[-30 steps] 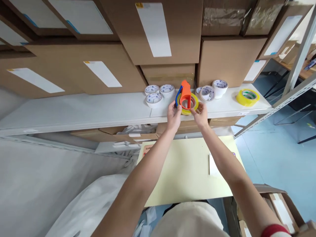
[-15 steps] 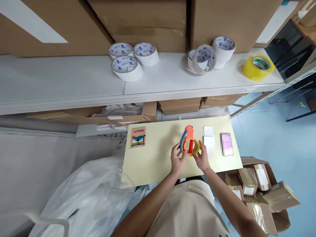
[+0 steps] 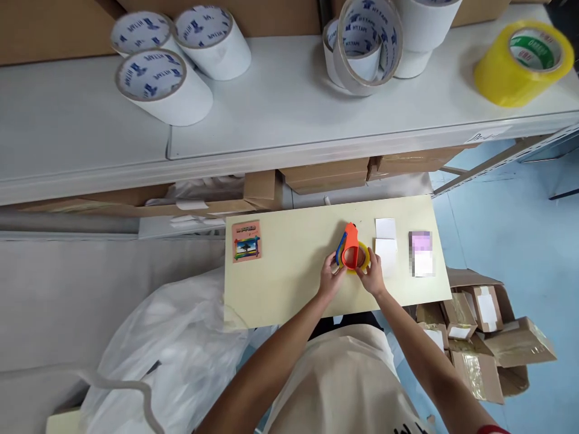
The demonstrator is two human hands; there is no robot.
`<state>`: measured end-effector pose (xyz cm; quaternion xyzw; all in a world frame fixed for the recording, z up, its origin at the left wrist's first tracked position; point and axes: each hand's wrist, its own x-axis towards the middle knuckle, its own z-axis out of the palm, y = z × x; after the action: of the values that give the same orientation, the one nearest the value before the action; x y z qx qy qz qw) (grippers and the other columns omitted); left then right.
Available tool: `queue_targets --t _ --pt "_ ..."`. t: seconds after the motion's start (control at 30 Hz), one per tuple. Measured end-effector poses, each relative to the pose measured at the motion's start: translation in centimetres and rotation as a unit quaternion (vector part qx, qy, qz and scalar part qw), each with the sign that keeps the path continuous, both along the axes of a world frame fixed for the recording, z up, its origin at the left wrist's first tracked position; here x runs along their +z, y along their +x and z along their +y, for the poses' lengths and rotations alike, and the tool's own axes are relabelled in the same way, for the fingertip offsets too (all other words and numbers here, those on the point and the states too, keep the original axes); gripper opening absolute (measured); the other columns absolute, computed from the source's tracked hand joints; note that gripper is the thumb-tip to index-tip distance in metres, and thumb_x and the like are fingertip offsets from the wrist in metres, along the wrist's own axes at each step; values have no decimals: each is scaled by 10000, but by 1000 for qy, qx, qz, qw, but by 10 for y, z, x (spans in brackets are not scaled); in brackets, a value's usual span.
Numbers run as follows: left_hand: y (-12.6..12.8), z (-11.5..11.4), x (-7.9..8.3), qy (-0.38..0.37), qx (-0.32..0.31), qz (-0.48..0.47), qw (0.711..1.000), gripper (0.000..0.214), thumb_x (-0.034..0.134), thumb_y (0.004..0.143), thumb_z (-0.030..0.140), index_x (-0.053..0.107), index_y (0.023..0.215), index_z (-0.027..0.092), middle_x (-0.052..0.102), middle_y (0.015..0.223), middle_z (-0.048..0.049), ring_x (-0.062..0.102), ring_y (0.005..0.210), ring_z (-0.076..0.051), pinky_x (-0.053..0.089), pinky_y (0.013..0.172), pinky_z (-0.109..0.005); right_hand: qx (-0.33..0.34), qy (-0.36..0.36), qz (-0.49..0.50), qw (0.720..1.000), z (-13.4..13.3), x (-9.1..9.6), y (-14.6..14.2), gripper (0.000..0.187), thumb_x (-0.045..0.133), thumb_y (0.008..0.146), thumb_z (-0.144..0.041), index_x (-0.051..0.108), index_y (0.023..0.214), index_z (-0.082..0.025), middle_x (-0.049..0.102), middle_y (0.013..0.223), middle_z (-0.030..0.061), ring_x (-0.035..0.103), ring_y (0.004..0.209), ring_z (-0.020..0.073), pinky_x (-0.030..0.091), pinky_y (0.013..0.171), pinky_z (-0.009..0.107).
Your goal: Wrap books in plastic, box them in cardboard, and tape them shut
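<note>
An orange tape dispenser (image 3: 350,236) with a blue strip down its left side is held low over the small cream table, around a yellow roll of tape (image 3: 364,255). My left hand (image 3: 331,276) grips the dispenser's lower left side with bent fingers. On the other side, my right hand (image 3: 371,275) pinches the edge of the yellow roll. Both thumbs meet the near edge of the dispenser and roll. Just right of my right hand lie white paper pieces (image 3: 385,248). Whether the dispenser touches the tabletop I cannot tell.
On the table (image 3: 280,289) lie a pink printed card (image 3: 246,241) and a purple-and-white item (image 3: 422,253). A shelf (image 3: 271,114) ahead carries several white-sided tape rolls (image 3: 165,84) and a yellow roll (image 3: 522,66). An open carton of boxes (image 3: 474,337) stands right, plastic sheeting (image 3: 172,355) left.
The dispenser and roll have turned and now lie flatter between my hands. My view has shifted, so the shelf's tape rolls look larger and higher in the frame.
</note>
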<state>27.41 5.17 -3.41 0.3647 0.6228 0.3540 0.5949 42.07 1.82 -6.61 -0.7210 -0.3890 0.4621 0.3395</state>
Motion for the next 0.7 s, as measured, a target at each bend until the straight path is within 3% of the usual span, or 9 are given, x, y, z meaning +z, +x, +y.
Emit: queue_targets --t 0.23,0.43,0.57,0.7 --pt "-8 -4 -12 -42 -41 -55 997 656 709 744 357 470 1342 232 504 1452 -139 465 1353 -285 466 1029 -410 29 17 -39 999 -5 -3 2 838 647 808 -369 217 1513 -231 442 1324 174 479 1261 319 483 980 541" --pt "-32 -29 -10 -95 -25 -39 994 781 773 690 345 449 1391 228 389 1540 -163 350 1432 -314 361 1114 -477 31 135 -176 975 -4 29 -10 687 532 892 -420 255 1482 -202 344 1452 196 329 1394 342 379 1071 595" --pt "-72 -61 5 -90 -14 -14 996 702 761 693 362 509 1330 211 469 1480 -176 436 1378 -303 429 1055 -454 56 228 -206 950 -6 55 -33 522 486 934 -341 347 1417 -201 402 1414 195 326 1400 337 383 1054 620" --pt "-138 -92 20 -81 22 55 995 467 696 713 404 616 1112 176 670 1203 -157 638 1132 -269 531 897 -403 93 283 -167 940 -14 63 -78 388 501 925 -285 457 1301 -199 479 1317 182 431 1320 314 484 966 569"
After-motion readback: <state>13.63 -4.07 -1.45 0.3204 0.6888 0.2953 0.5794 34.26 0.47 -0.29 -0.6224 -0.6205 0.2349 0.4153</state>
